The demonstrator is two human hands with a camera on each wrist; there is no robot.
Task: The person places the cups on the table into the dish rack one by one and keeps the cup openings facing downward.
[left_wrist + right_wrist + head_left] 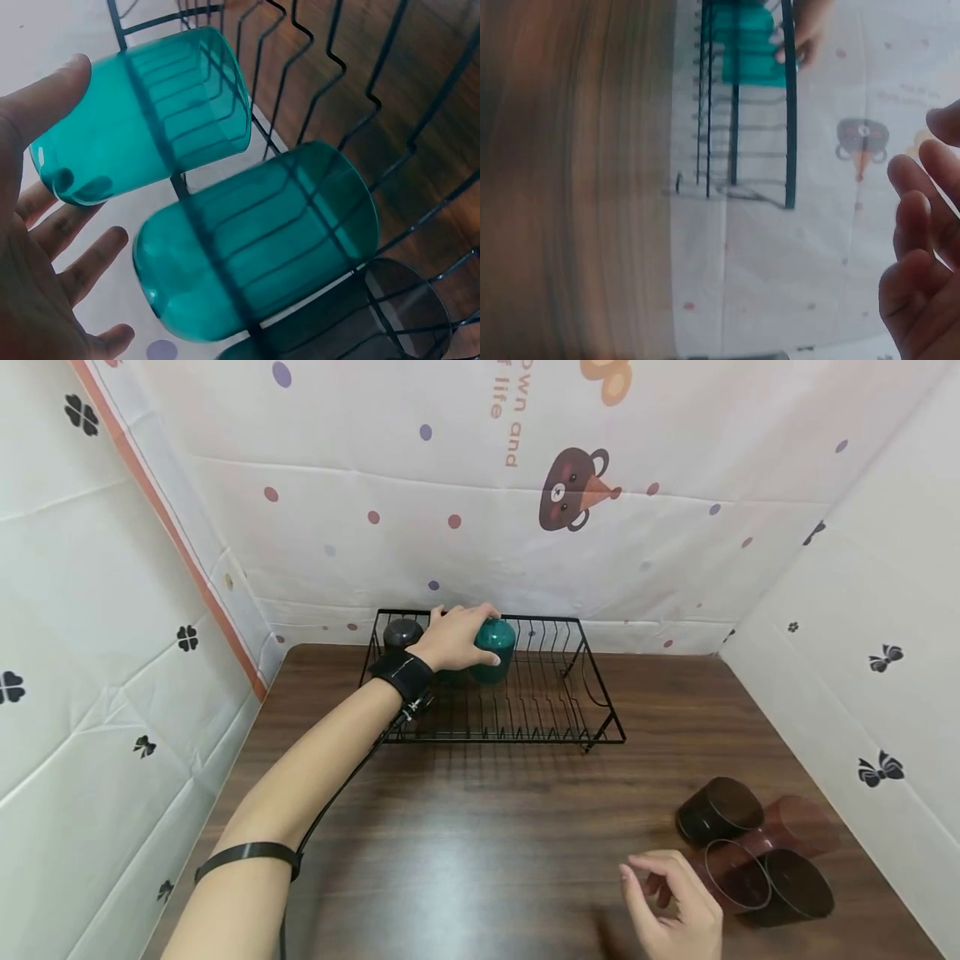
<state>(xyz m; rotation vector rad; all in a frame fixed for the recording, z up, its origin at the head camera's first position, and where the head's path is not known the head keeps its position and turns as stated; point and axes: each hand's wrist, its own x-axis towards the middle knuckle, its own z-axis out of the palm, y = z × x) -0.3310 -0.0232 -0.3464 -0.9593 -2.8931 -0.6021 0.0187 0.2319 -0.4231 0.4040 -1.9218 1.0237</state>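
Note:
A teal cup [499, 635] stands upside down in a black wire dish rack [525, 741] at the back. My left hand [452, 639] grips it near its base, the thumb on the near side and fingers behind. In the left wrist view, a second teal cup [255, 240] sits beside the gripped one, with a grey see-through cup [337, 315] past it. Over the table's front right, my right hand [678, 902] hangs with loosely curled fingers and holds nothing. It is nearest to a reddish see-through cup [737, 877].
Beside that reddish cup stand a dark cup [718, 812], another dark cup [797, 887] and a paler reddish cup [806, 825]. White printed cloth [465, 552] walls the wooden table [450, 843] at the back and both sides.

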